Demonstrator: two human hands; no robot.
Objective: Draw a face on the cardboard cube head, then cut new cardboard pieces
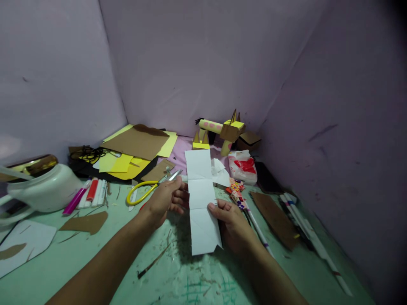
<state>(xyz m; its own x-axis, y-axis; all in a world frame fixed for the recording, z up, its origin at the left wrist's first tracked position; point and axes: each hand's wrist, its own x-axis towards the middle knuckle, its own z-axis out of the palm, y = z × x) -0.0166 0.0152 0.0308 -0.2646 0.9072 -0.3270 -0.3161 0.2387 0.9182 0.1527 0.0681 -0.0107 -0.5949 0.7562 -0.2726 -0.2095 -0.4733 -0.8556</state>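
A long white paper strip (201,195) with crosswise creases stands up in front of me, its lower right corner notched. My right hand (233,220) pinches its right edge, thumb on the front and fingers behind. Beside the left edge is my left hand (170,197), fingers apart and loosely bent; whether the fingertips touch the paper I cannot tell. Just beyond that hand lie scissors with yellow handles (140,194), partly hidden by it. Behind the strip sits a crumpled white paper piece (219,171).
Cardboard and yellow sheets (136,144) pile up at back left, near markers (93,190) and a white pot (47,190). A cardboard animal figure (230,129) stands at the back. Rolled paper sticks (314,237) and a brown cardboard piece (273,218) lie right. Walls enclose the table.
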